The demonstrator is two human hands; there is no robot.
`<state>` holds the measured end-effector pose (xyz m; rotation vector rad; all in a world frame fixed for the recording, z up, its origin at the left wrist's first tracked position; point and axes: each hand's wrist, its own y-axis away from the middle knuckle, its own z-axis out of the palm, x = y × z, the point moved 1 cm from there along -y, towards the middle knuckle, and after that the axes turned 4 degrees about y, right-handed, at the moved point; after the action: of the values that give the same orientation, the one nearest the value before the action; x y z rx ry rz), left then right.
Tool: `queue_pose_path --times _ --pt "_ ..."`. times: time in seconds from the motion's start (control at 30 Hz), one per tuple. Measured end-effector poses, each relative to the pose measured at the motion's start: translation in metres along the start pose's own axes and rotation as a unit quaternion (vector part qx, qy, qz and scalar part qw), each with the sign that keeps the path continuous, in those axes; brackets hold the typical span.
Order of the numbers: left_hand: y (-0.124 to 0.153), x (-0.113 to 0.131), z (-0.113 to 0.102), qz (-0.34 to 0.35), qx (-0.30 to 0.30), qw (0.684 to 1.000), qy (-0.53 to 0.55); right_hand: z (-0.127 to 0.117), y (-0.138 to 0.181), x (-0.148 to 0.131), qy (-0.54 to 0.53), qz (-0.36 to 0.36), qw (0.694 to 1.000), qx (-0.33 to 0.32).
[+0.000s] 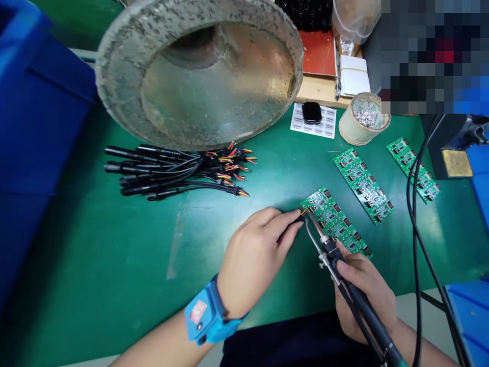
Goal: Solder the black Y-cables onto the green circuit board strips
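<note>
My left hand (pixel 260 250), with a blue strap on its wrist, pinches a black cable (pixel 297 218) whose coloured wire ends touch or nearly touch the corner of a green circuit board (pixel 336 219). In my right hand (pixel 362 285) is a soldering iron (pixel 344 270) with a thin metal feed tube beside its tip. The tip is at the wire ends on the board's upper left edge; the exact contact is too small to make out. Two more circuit boards (pixel 362 183) lie to the right. A pile of black cables (pixel 168 168) with bare coloured ends lies at the left.
A wide metal fume hood (pixel 126 102) overhangs the green table (pixel 114 285). A blue bin (pixel 34 127) stands at the left. Behind the boards are a round tub (pixel 353 127), a label sheet (pixel 328 130) and a black watch-like object (pixel 311 112). Black cords (pixel 416 244) hang at the right.
</note>
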<state>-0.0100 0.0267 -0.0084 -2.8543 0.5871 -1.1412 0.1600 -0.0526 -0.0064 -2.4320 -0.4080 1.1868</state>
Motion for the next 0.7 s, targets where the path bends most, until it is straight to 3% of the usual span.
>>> queue_pose_path --times 0.43,0.7 --pt "-0.002 -0.002 -0.002 -0.009 -0.020 1.000 0.021 -0.002 -0.008 -0.003 0.062 -0.019 0.997 -0.032" --pt "-0.001 -0.001 -0.001 -0.001 -0.011 1.000 -0.005 -0.007 -0.010 -0.006 0.038 0.003 0.999 -0.023"
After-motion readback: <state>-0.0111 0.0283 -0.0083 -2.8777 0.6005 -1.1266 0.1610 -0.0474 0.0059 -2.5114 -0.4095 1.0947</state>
